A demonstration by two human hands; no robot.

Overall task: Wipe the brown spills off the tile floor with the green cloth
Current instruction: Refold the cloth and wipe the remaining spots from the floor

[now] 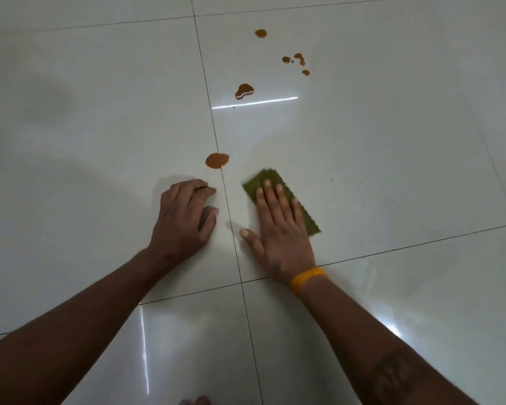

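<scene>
Pressing the cloth (pixel 278 197) flat to the floor (pixel 392 159), the right hand (pixel 278 226) lies on it with fingers straight and slightly spread, thumb out on bare tile; nothing is pinched, so the cloth is only held by weight from above. It sticks out ahead of the fingertips and off to the hand's right side.

The risk I'd watch: with a flat palm and glossy tile, a quick push could let the cloth bunch or slip out from under the fingers, and the bare hand would go through the liquid. The nearest spill (pixel 217 160) sits just ahead and to the left of that grip, straddling the grout line (pixel 216 135), so a sweep could drag brown into the joint or smear it wider instead of lifting it.

Further ahead lies a bigger blob (pixel 244 91), and well beyond it a scatter of drops (pixel 300 61), all untouched.

The left hand (pixel 184 217) props on the tile just short of the nearest spill, fingers curled under, holding nothing; a careless shift could put it in the puddle.
</scene>
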